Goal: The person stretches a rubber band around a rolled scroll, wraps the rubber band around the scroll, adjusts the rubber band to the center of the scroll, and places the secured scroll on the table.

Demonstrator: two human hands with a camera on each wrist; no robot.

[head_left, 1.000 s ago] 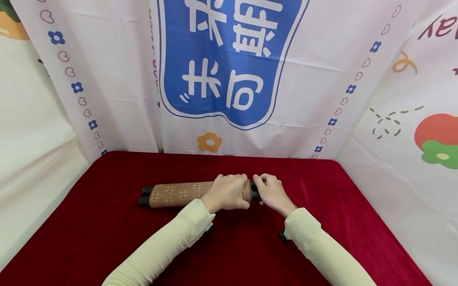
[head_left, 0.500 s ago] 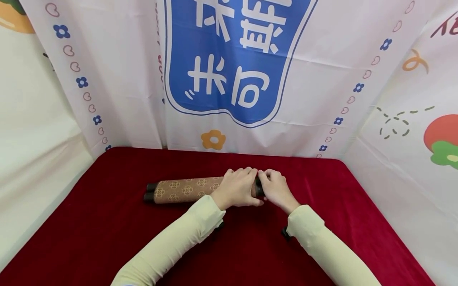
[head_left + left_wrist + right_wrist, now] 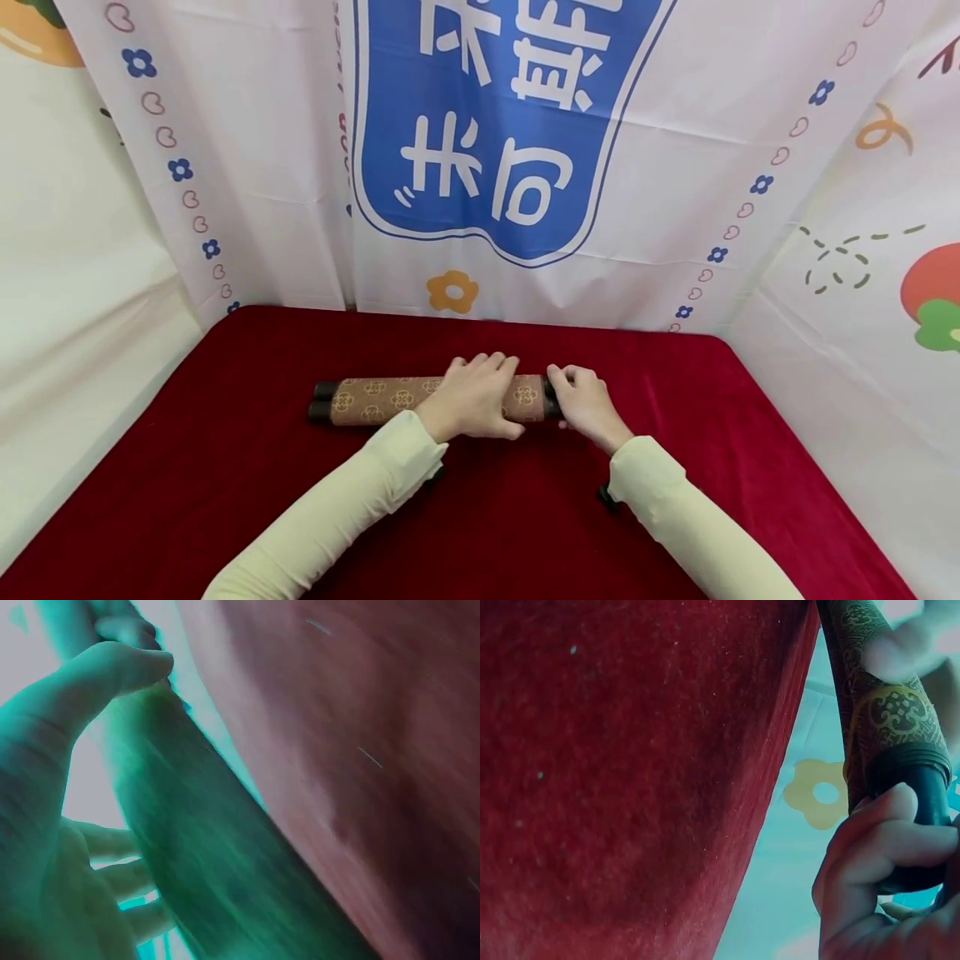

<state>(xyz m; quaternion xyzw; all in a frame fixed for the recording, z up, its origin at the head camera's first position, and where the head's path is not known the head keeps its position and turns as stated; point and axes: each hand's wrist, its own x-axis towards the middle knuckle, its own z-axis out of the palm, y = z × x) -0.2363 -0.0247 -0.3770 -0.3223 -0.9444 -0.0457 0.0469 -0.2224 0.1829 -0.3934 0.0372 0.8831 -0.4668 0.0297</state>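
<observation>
A rolled scroll (image 3: 405,400) lies crosswise on the red cloth, brown with gold flower motifs and two black rods showing at its left end. My left hand (image 3: 474,397) rests over its right half, fingers across the top and thumb out along the near side; in the left wrist view the fingers (image 3: 124,877) are spread and loosely straight beside the blurred roll. My right hand (image 3: 587,406) grips the black end knob (image 3: 911,776) at the right, with fingers curled round it. Near that end, the right wrist view shows a thin yellow loop (image 3: 885,689) around the roll.
The table has a dark red velvet cloth (image 3: 525,525). White printed fabric (image 3: 660,208) hangs behind it, with similar panels on both sides. Small black devices (image 3: 607,497) sit under the sleeve cuffs.
My left hand first shifted right to the scroll's right end, then slid back left, uncovering the patterned part there. My right hand stays on the right end knob. The head view shifted slightly.
</observation>
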